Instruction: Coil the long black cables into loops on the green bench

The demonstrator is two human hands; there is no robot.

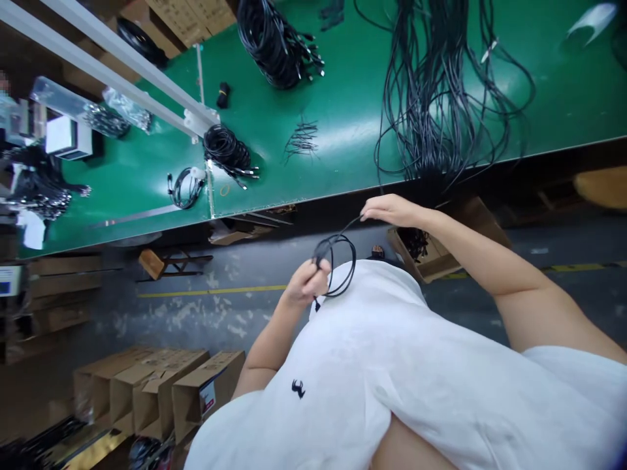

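Leftmost, one white box [61,138] is set on the green worktop [343,117], near clear plastic bagging [128,109] where small shiny parts are seen. One heap of black cables [39,183], too tangled to be counted, is piled in front. Lower down, on the floor, four cardboard cartons [189,399] are lined up, their contents hidden. One stool [151,263] is placed below the worktop edge. Along the worktop follow one small cable coil [177,188], one small black bundle [223,95], one rubber band [224,190], one tied cable bundle [226,147] and, behind it, one larger bundle [272,49]. Thin black ties [301,138], overlapping and uncounted, are laid in one group. Off the worktop edge, one looped black cable [323,249] is held in front of the white shirt [362,326]: its loops are gripped in the left hand [308,282], its stretched end is pinched by the right hand [389,210]. Beyond, one open carton [438,266] is partly filled with dark items. Above it, one mass of loose cables [441,98] is spread over the worktop.
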